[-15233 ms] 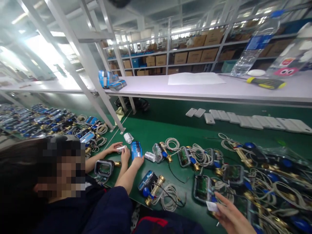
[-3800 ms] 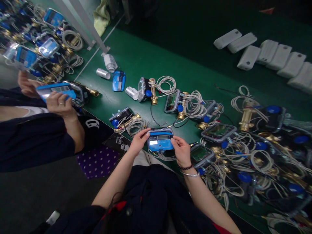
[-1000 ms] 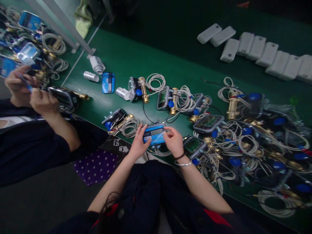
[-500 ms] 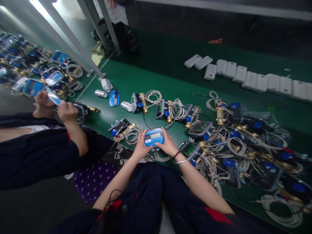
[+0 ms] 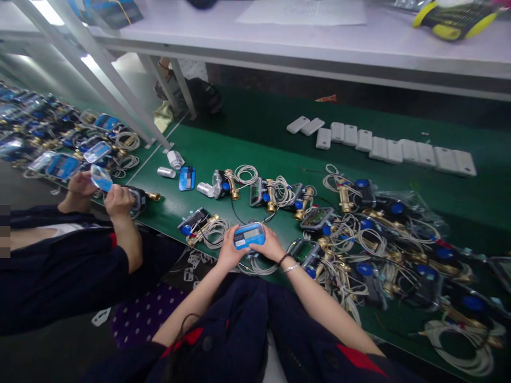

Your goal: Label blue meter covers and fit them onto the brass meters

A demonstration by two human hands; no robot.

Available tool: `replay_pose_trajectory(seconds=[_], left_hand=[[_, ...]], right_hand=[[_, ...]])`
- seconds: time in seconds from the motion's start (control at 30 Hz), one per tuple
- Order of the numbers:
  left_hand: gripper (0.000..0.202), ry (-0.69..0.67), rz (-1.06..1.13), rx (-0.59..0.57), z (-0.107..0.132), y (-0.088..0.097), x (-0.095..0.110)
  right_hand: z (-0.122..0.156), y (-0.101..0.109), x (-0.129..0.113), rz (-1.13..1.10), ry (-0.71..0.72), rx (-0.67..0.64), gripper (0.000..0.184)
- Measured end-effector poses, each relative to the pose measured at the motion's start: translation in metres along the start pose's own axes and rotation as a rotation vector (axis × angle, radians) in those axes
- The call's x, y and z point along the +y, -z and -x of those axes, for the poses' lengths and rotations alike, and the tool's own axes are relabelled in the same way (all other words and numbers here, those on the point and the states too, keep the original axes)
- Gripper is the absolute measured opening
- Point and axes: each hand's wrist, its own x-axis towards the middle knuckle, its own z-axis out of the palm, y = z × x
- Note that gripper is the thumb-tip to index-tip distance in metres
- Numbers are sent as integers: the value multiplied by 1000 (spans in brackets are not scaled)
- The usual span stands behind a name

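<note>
I hold the blue-faced meter point(image 5: 249, 236) between both hands at the near edge of the bench point(image 5: 235, 151), its face turned up towards me. My left hand point(image 5: 228, 251) wraps its left side and my right hand point(image 5: 271, 246) grasps its right, the right thumb along the lower edge. Both have kept this grip since half a second ago; a second ago my left thumb lay on the face and my right fingers were at the upper right. A cable coil point(image 5: 260, 266) shows just below the meter; I can't tell whether the meter's underside touches the bench. The meter with brass fittings point(image 5: 197, 221) lies to the left, and open meters point(image 5: 309, 251) crowd the right, as before. My view has tilted up, so the pale shelf point(image 5: 191, 32) is back, with a yellow-and-black handle point(image 5: 451, 22) on it; half a second ago neither showed. On my left, a co-worker's hands point(image 5: 120, 201) still hold up a blue plate point(image 5: 101, 178), tilted.
</note>
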Motion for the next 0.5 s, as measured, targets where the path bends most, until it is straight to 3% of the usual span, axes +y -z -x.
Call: replay_pose_trajectory(seconds=[0.17,0.27,0.37,0.5], left_hand=[[47,172,142,180,-14,-8,10],[30,256,297,278,-27,-5,9],[22,317,407,306,-36,6,-2],[31,454,621,312,-29,24,-27]], right_hand=[[-20,-14,-4,-35,-135,120,41],[-29,-16,-4,-117,-207,171,51],[-23,-18,-14,-218,-212,178,53],[4,-32,-49,-329,-113,119,34]])
